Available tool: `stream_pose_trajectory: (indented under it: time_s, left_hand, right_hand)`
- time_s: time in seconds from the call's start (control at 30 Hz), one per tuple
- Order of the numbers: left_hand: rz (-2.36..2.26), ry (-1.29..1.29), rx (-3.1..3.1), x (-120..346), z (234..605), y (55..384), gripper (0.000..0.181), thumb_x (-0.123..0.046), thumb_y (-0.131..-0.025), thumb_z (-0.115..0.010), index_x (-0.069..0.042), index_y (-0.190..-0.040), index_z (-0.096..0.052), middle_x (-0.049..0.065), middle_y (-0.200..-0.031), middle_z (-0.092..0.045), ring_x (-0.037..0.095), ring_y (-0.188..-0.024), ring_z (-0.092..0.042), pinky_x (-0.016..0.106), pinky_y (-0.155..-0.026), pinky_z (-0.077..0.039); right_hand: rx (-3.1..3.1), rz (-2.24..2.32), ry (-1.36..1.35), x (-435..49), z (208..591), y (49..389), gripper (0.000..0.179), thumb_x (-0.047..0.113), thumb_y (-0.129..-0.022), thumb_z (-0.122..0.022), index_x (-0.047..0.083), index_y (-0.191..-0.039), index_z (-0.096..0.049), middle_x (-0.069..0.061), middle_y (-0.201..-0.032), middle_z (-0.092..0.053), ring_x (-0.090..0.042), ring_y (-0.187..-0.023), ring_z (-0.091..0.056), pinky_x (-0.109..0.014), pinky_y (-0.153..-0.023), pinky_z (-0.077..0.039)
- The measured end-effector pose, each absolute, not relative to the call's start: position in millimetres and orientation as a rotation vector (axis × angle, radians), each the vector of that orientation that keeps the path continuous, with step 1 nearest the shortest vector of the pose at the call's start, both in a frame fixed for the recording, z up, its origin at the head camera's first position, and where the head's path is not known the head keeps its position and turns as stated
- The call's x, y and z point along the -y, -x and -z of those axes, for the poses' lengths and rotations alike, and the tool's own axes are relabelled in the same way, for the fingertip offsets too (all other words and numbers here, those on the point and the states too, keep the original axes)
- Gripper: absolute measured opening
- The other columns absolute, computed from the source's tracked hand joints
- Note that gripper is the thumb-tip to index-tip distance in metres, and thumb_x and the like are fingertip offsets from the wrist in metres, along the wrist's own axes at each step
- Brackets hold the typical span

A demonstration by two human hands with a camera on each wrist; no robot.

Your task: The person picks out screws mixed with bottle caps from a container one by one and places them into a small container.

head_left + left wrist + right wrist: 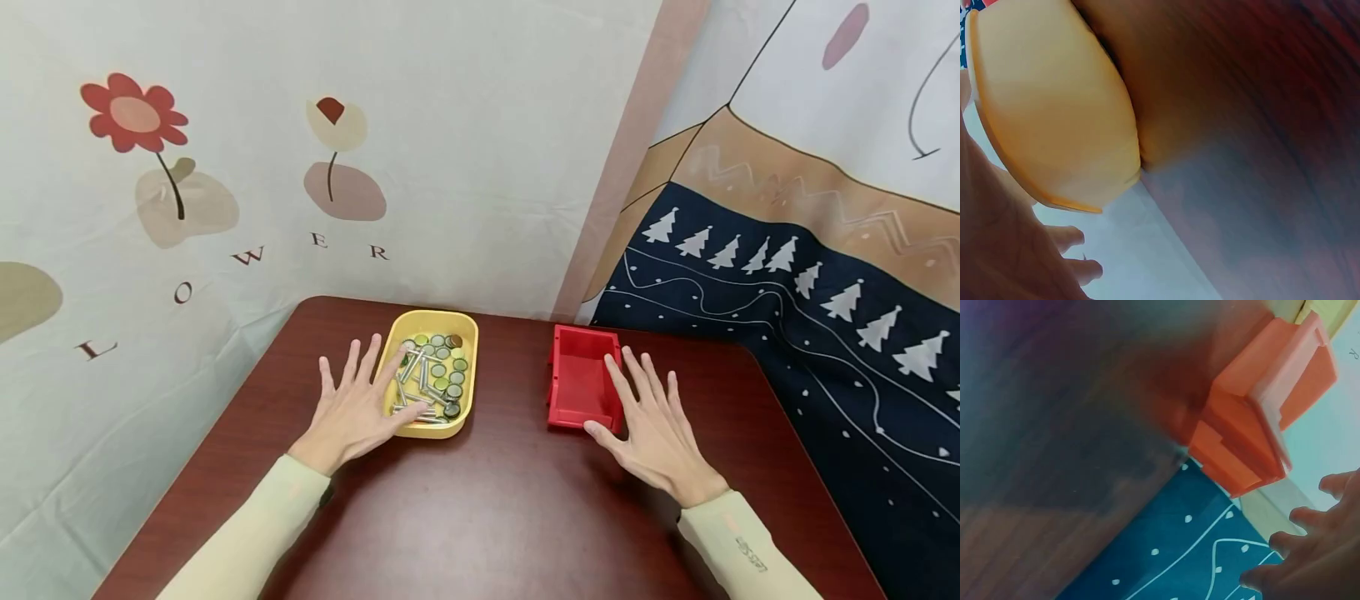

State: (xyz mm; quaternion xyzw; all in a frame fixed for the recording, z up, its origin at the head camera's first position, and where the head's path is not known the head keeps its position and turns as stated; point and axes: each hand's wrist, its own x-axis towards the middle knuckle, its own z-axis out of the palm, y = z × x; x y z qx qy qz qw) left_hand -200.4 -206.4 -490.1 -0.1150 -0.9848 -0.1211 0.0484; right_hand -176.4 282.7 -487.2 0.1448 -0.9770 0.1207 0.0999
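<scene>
In the head view, a yellow tray [435, 431] holds several slim silver metal rods [424, 373] and several small round discs [455, 390], greenish and silver. My left hand [352, 417] is spread at the tray's left side, with thumb and index finger over its edge; it holds nothing. To the right stands a red plastic bin [581, 379], its visible floor bare. My right hand [654, 429] hovers with spread fingers by the bin's right side, holding nothing. The left wrist view shows the tray's outer wall [1060, 106]; the right wrist view shows the red bin [1241, 425] from outside.
Both containers stand toward the back of a dark red-brown table [480, 517]. Behind it hangs a pale cloth [480, 150] printed with flowers and letters. A dark blue cloth [750, 283] with white trees borders the right side.
</scene>
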Motion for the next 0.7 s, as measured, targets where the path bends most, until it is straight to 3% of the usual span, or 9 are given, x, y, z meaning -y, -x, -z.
stream_pose_trajectory:
  time_s: [0.23,0.7]
  left_hand:
    - [0.391,0.338,3.021,209.4,493.5,202.7,0.109,-0.09,-0.104,-0.052,-0.031,-0.19,-0.017,0.017,-0.198,-0.009,0.055,-0.183,-0.007,0.092,-0.135,0.003]
    - [0.446,0.343,3.004,213.0,495.6,206.9,0.109,-0.085,-0.108,-0.051,-0.018,-0.189,-0.019,0.014,-0.198,-0.016,0.053,-0.183,-0.013,0.092,-0.136,0.003]
  right_hand:
    - [2.842,-0.356,-0.511,-270.9,477.3,183.9,0.112,0.069,-0.1,-0.073,0.028,-0.189,-0.02,-0.014,-0.196,-0.021,-0.047,-0.181,-0.018,-0.081,-0.142,-0.017]
    - [2.745,-0.386,-0.749,-233.8,456.7,198.1,0.1,0.059,-0.104,-0.075,0.019,-0.186,-0.033,-0.014,-0.191,-0.036,-0.044,-0.178,-0.031,-0.077,-0.142,-0.024]
